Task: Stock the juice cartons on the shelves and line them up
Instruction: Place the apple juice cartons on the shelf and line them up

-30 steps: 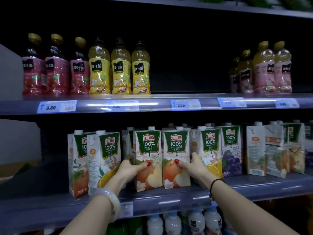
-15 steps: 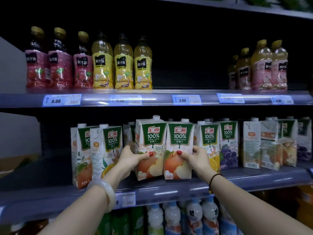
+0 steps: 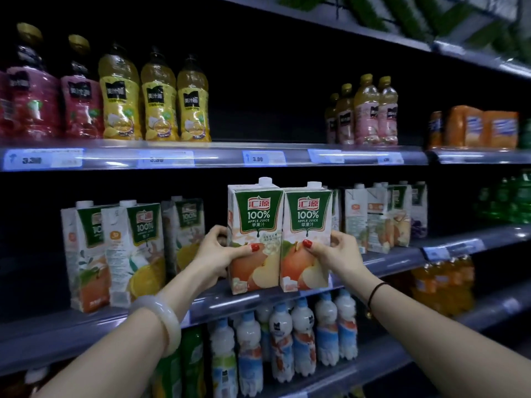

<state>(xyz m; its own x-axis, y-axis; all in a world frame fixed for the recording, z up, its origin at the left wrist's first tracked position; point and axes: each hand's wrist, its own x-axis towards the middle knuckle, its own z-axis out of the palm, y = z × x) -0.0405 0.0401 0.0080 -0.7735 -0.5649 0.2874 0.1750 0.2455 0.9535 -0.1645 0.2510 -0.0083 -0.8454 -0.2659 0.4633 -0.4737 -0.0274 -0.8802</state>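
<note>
While clasped from both sides, pair: white-and-green cardboard left apple juice carton (image 3: 254, 225) and matching right apple juice carton (image 3: 307, 225), upright, side walls touching, centre of the frame.
Left hand (image 3: 214, 255): grasping the left carton, thumb across its front, fingers (image 3: 218, 229) curled round its outer edge.
Right hand (image 3: 340, 255): grasping the right carton, thumb on the front, fingers (image 3: 337, 237) bent against the outer side.
Bases: at the front lip of the grey metal middle shelf (image 3: 247, 300); resting or lifted, cannot tell.
Left of frame: white-and-green orange juice cartons (image 3: 135, 254), well apart from the pair.
</note>
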